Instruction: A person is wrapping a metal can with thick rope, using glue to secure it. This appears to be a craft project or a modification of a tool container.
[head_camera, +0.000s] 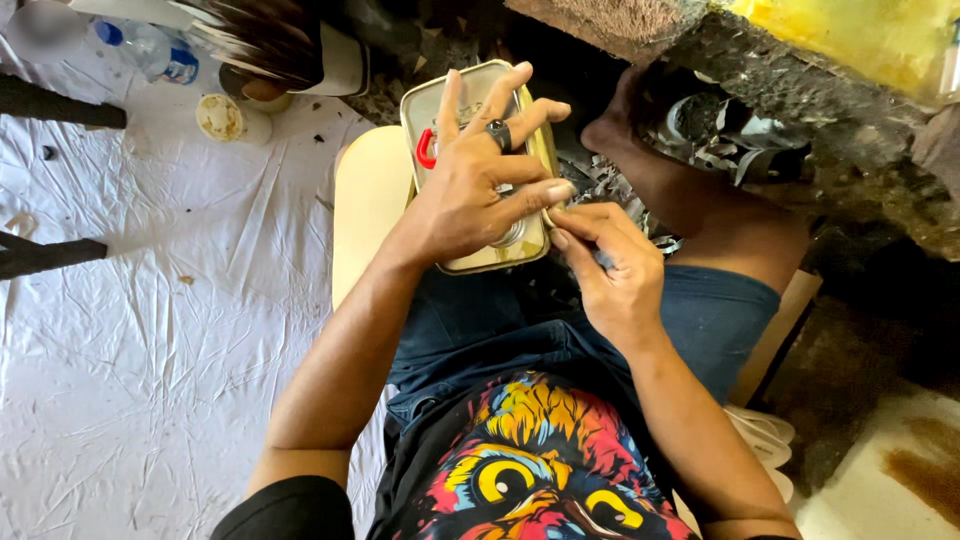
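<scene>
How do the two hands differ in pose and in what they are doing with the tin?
The left hand lies flat with fingers spread across the top of the tin; the right hand is curled at the tin's lower right edge, fingertips pinched together. The left hand wears a dark ring; the right shows none. Both touch the tin, which rests over the lap.

Light: bright, even daylight across the white sheet (120, 300) at left.
Glare: sheet washes out toward the upper left of the frame; yellow surface (860, 35) at upper right glows.
Shadows: deep at top centre and right edge; soft beneath the forearms.
Focus: centre sharp; upper left corner blurred.
Distortion: wide-angle stretch at the edges.
</scene>
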